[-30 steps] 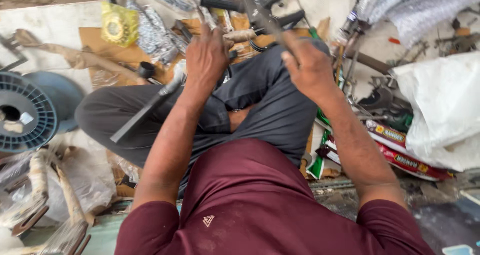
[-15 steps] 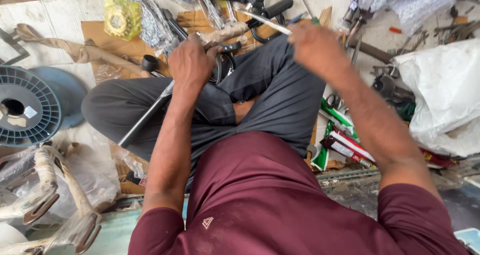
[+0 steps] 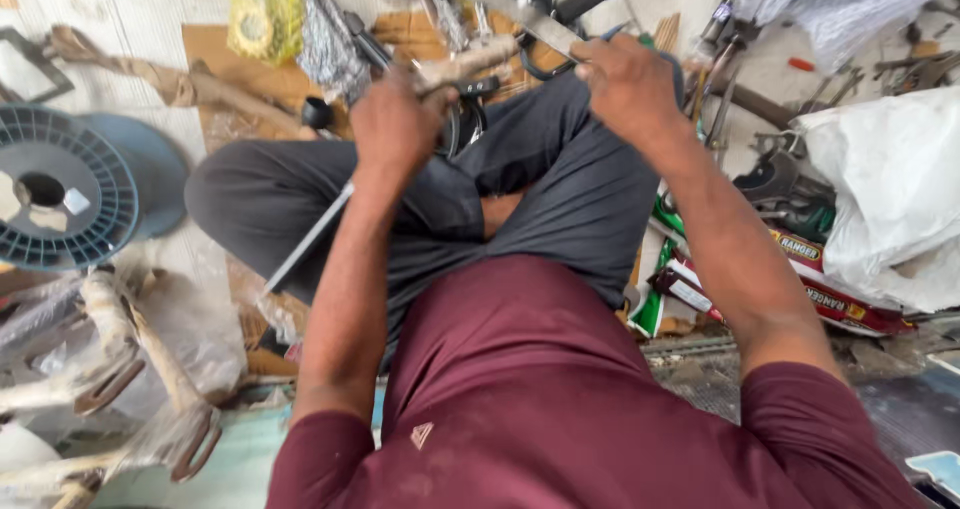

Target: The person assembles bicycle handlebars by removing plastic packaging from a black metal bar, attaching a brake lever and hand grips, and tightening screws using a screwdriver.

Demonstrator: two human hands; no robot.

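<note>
The person sat cross-legged on the floor (image 3: pixel 120 29). The left hand (image 3: pixel 395 124) was clamped around a paper-wrapped part (image 3: pixel 470 61) held over the lap, with a thin metal rod (image 3: pixel 305 241) slanting down below the wrist across the left knee. The right hand (image 3: pixel 625 84) was closed on a flat metal bar (image 3: pixel 530 19) that ran up toward the far edge of the floor. A blue spool (image 3: pixel 60 189) lay at the left edge, a white bag (image 3: pixel 880 189) at the right, and a yellow packet (image 3: pixel 262 17) near the far edge.
</note>
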